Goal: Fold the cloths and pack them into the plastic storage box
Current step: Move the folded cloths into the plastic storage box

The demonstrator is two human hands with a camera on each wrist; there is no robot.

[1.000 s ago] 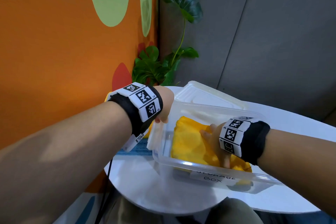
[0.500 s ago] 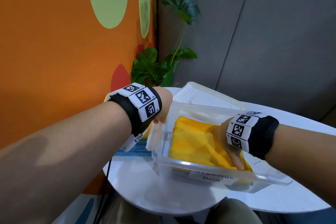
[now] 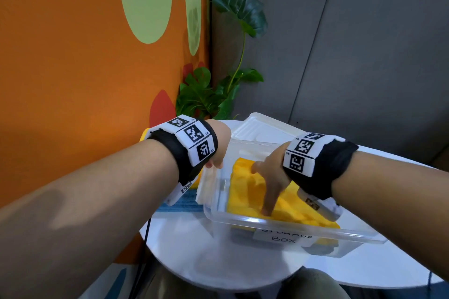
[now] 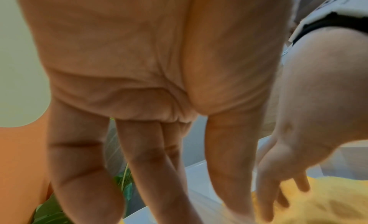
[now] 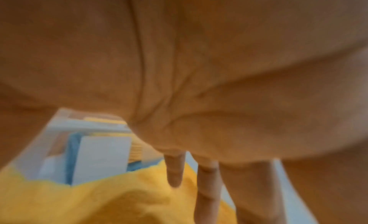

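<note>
Both hands are flat-fingered: right hand [image 3: 269, 177] presses yellow cloth [image 3: 245, 184] inside storage box [image 3: 218, 216], left hand [image 3: 217, 150] at its rim.

I see a leafy green plant [image 3: 213, 94] in the corner behind my round white table [image 3: 218, 262], between the orange wall [image 3: 73, 68] and grey panels [image 3: 352, 43]

Setting: office lounge or break-out corner | cue: orange wall with pale green ovals [image 3: 97, 56] | right of that wall: grey panelled partition [image 3: 352, 56] | at the corner: leafy green potted plant [image 3: 206, 94] | in front of that wall: small round white table [image 3: 194, 250]
</note>
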